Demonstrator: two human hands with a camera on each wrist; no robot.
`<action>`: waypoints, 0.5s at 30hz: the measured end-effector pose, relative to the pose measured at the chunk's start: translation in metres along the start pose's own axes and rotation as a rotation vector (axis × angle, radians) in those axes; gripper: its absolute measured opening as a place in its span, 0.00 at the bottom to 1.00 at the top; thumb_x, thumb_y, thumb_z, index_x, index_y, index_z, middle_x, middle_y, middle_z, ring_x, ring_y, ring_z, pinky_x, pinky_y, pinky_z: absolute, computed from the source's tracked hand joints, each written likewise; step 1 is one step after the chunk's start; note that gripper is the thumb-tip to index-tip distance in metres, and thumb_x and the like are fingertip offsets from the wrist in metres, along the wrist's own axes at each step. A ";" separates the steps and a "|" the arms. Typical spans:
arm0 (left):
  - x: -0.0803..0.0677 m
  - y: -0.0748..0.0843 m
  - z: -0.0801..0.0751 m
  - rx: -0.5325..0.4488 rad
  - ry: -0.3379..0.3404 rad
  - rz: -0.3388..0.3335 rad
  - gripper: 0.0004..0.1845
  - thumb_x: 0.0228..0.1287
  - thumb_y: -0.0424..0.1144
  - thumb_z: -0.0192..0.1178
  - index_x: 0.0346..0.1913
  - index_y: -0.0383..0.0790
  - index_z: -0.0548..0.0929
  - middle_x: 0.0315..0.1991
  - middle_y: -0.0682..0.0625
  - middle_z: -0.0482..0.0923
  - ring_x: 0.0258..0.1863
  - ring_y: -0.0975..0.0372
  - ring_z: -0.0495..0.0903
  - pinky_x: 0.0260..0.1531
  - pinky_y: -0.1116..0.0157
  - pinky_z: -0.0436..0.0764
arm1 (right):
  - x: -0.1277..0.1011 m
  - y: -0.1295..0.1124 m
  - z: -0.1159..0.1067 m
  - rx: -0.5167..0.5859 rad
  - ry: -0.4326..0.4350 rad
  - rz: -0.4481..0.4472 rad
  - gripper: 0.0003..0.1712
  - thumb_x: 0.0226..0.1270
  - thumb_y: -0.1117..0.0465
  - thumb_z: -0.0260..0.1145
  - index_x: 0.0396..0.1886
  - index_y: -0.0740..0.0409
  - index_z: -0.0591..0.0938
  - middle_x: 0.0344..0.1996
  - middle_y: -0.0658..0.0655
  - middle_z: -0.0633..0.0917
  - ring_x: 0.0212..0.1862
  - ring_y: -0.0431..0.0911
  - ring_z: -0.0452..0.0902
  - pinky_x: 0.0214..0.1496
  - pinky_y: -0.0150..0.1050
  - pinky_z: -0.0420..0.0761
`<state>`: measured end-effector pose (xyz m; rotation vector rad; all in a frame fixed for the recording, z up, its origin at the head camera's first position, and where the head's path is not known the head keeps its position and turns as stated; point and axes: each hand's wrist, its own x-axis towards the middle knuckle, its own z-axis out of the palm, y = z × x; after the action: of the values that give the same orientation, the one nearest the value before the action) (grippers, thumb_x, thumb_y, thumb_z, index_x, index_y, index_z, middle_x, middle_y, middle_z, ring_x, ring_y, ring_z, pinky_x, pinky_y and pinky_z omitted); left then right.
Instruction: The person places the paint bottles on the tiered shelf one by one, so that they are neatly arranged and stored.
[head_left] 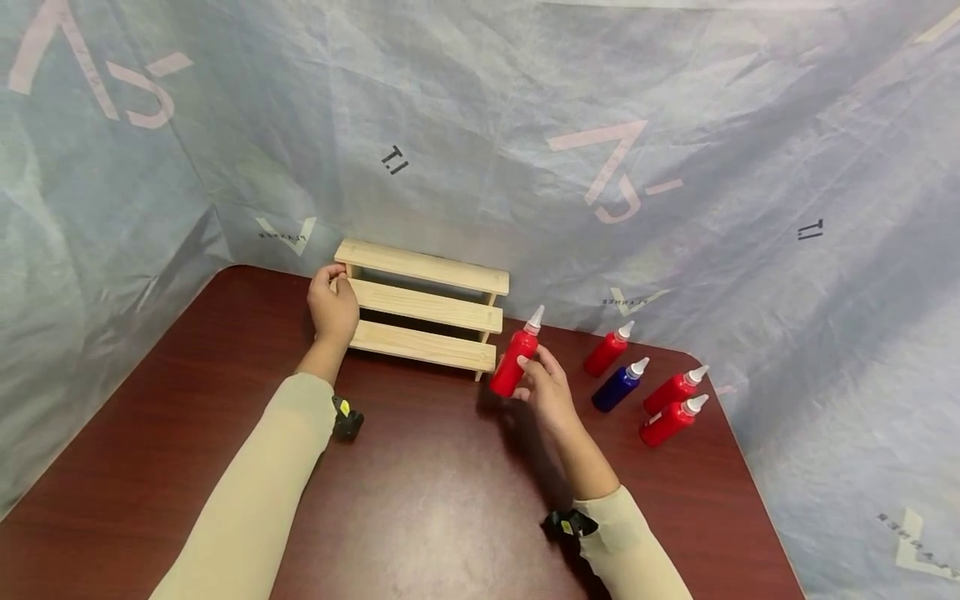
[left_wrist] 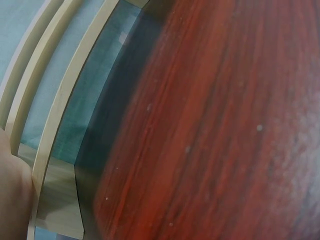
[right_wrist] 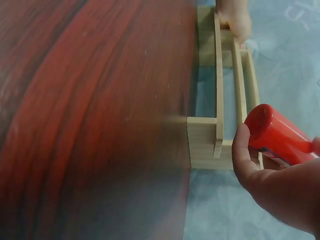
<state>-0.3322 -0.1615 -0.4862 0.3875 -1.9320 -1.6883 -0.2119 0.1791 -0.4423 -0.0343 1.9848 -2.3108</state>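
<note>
A three-step wooden rack [head_left: 427, 304] stands at the back of the dark red table [head_left: 420, 492]. My left hand [head_left: 332, 307] grips the rack's left end, its fingers curled round the side post. My right hand [head_left: 543, 385] holds a red squeeze bottle [head_left: 514, 357] with a white nozzle, tilted, just off the rack's right end and above the table. In the right wrist view the red bottle [right_wrist: 277, 132] lies in my fingers [right_wrist: 242, 155] beside the rack's side [right_wrist: 205, 142]. The left wrist view shows the rack's slats [left_wrist: 60, 100] and table edge.
To the right on the table lie several more bottles: a red one [head_left: 607, 350], a blue one [head_left: 618, 385] and two red ones [head_left: 671, 408] near the right edge. A pale sheet [head_left: 675, 167] hangs close behind and beside the table.
</note>
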 end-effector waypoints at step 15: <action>0.000 0.003 0.002 0.016 0.032 0.039 0.15 0.84 0.34 0.48 0.60 0.30 0.80 0.62 0.34 0.78 0.71 0.46 0.74 0.74 0.50 0.71 | 0.008 -0.002 0.013 0.049 0.007 0.021 0.24 0.78 0.65 0.51 0.70 0.60 0.73 0.55 0.64 0.88 0.42 0.45 0.88 0.37 0.40 0.85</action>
<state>-0.3328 -0.1595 -0.4838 0.3784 -1.9189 -1.6329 -0.2187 0.1658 -0.4388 -0.0018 1.9212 -2.3483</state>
